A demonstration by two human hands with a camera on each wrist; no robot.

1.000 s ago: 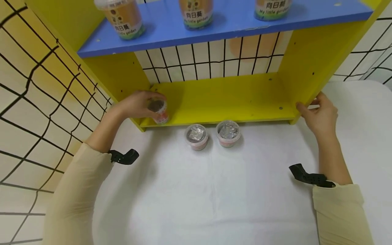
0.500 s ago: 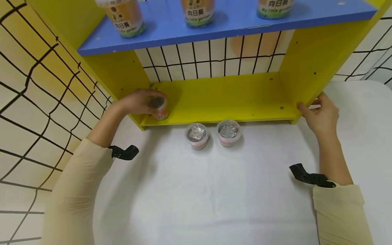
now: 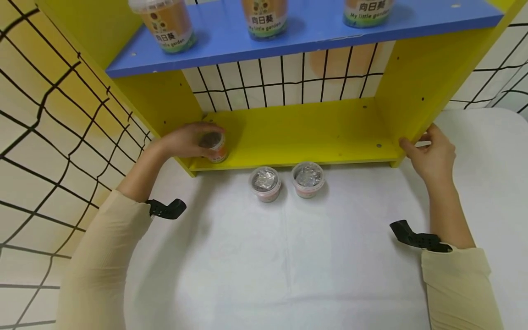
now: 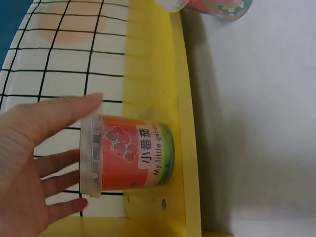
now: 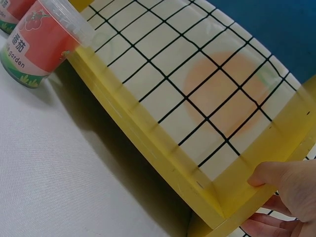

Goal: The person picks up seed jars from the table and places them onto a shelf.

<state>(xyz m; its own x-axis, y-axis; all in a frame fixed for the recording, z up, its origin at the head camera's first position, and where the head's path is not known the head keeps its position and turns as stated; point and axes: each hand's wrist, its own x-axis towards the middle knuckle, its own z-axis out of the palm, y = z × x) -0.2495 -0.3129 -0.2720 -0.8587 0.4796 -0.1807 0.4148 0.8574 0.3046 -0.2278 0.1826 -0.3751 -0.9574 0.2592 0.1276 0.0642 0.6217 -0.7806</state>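
In the head view my left hand (image 3: 185,140) grips a lidded plastic cup (image 3: 218,152) at the left end of the yellow bottom shelf board (image 3: 297,130). The left wrist view shows the cup's red tomato label (image 4: 131,155), with thumb and fingers around the clear lid (image 4: 90,155). Its base stands on the board near the front edge. On the other side, my right hand (image 3: 433,158) pinches the front edge of the shelf's right side panel (image 3: 429,87), thumb inside, fingers outside. Two more lidded cups, one left (image 3: 266,188) and one right (image 3: 307,181), stand before the shelf.
Three orange sunflower-label cups, left (image 3: 171,27), middle (image 3: 266,18) and right (image 3: 367,11), stand on the blue upper board (image 3: 218,50). A black wire grid (image 3: 66,156) runs along the left and behind the shelf. White cloth (image 3: 288,256) covers the table.
My left hand has shifted the cup slightly back from the board's front edge. The right hand keeps its hold on the side panel, and the two cups in front stay put.
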